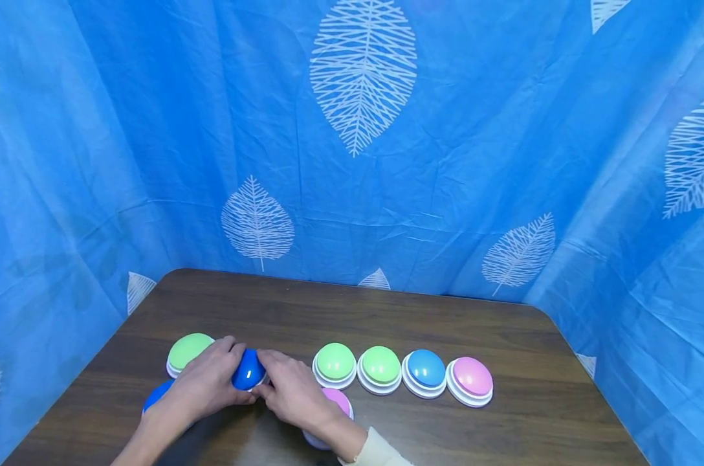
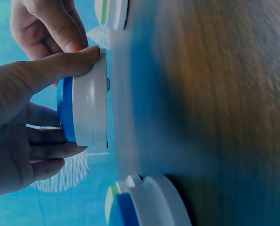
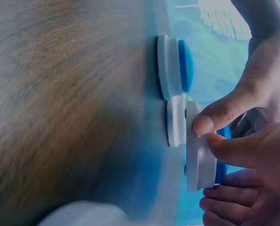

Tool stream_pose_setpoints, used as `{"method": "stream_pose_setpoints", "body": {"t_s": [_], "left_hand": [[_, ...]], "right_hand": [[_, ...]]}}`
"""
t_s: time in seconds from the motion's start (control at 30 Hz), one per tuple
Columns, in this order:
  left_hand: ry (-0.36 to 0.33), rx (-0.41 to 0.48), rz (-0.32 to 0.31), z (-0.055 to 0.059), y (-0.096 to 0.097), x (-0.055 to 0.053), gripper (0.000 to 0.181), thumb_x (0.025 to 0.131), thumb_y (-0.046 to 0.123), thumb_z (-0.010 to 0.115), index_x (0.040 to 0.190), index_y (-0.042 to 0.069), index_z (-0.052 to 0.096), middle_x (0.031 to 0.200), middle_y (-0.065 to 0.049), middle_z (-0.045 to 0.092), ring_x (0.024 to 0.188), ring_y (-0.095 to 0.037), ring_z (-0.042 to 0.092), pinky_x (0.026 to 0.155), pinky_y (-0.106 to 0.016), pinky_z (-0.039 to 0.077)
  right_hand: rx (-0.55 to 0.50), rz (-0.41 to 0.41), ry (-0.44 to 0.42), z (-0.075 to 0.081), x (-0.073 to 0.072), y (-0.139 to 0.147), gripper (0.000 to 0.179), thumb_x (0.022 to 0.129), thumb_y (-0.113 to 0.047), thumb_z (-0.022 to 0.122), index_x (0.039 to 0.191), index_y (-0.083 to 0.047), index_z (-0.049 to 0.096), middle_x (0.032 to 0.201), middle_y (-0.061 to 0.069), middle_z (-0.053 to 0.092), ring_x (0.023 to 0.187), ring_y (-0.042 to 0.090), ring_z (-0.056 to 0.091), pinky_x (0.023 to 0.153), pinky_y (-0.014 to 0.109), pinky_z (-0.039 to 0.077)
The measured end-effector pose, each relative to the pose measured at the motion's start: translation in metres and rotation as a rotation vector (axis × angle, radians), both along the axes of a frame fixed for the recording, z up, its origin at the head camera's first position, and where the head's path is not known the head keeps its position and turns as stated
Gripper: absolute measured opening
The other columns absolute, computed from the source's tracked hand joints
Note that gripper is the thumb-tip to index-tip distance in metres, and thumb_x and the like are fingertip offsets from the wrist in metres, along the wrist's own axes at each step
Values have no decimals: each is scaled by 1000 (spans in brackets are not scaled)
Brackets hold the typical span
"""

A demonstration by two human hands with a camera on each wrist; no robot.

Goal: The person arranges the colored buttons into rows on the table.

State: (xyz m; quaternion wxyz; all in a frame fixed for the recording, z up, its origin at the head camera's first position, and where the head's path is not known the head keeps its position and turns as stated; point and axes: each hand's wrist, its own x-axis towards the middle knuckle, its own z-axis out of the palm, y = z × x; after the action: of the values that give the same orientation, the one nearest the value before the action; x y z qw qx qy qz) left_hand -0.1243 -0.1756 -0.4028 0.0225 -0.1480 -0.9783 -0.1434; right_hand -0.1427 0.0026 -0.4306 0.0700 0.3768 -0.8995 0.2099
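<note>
A blue push button (image 1: 248, 370) with a white round base is held between both hands, raised over the table, its dome up. My left hand (image 1: 209, 382) grips its left side; in the left wrist view the thumb lies along the white base (image 2: 90, 113) and the fingers reach under the far side. From the right, my right hand (image 1: 294, 391) pinches the base, its thumb close beside the left thumb in the right wrist view. Past my left hand sits a green button (image 1: 189, 351), and a second blue button (image 1: 156, 395) is partly hidden by the left forearm.
A pink button (image 1: 338, 400) is partly covered by my right wrist. Rightward runs a row: a green button (image 1: 336, 361), another green button (image 1: 380, 364), a lighter blue button (image 1: 426, 368) and a pink button (image 1: 472, 376). Blue leaf-print cloth (image 1: 352, 213) surrounds the brown wooden table (image 1: 538, 414).
</note>
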Motion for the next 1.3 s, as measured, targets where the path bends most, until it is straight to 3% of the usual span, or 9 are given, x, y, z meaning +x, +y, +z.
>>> {"method": "stream_pose_setpoints", "body": {"t_s": [0.23, 0.4, 0.5, 0.67, 0.93, 1.3], "left_hand": [[-25, 53, -4, 8, 17, 2, 78, 62, 45, 93, 118, -1, 63, 106, -9, 59, 94, -26, 58, 85, -53, 53], [43, 78, -32, 13, 32, 3, 78, 62, 48, 92, 118, 1, 64, 107, -8, 60, 95, -24, 59, 85, -49, 54], [83, 80, -51, 14, 42, 4, 78, 61, 50, 92, 117, 3, 65, 108, -7, 60, 96, -24, 59, 84, -48, 54], [107, 97, -70, 13, 56, 2, 76, 60, 50, 92, 116, 5, 65, 109, -6, 59, 99, -24, 59, 84, -48, 54], [157, 128, -142, 11, 77, -1, 74, 63, 47, 92, 117, 5, 64, 111, -6, 59, 100, -24, 59, 83, -46, 55], [134, 141, -224, 7, 105, -3, 79, 67, 56, 87, 123, 7, 62, 115, -5, 58, 102, -21, 58, 82, -42, 56]], "right_hand": [[-10, -5, -43, 13, 6, 21, 52, 91, -21, 74, 137, -8, 55, 133, 2, 61, 117, 12, 60, 94, 30, 50], [-23, -17, -68, 20, 9, 42, 54, 91, -22, 74, 139, -10, 53, 134, 0, 59, 117, 13, 60, 92, 34, 52], [-45, -20, -40, 21, 11, 55, 53, 91, -20, 74, 138, -9, 54, 133, 1, 60, 116, 14, 61, 91, 35, 52], [-95, -26, -13, 22, 16, 72, 51, 91, -19, 73, 138, -10, 53, 133, 2, 60, 118, 16, 60, 94, 35, 51], [-136, -86, -64, 24, 24, 100, 57, 90, -19, 74, 140, -5, 52, 137, 6, 58, 124, 23, 57, 97, 44, 49], [-176, -124, -6, 22, 35, 134, 58, 87, -20, 77, 139, -3, 55, 137, 11, 58, 125, 27, 56, 96, 47, 49]]}}
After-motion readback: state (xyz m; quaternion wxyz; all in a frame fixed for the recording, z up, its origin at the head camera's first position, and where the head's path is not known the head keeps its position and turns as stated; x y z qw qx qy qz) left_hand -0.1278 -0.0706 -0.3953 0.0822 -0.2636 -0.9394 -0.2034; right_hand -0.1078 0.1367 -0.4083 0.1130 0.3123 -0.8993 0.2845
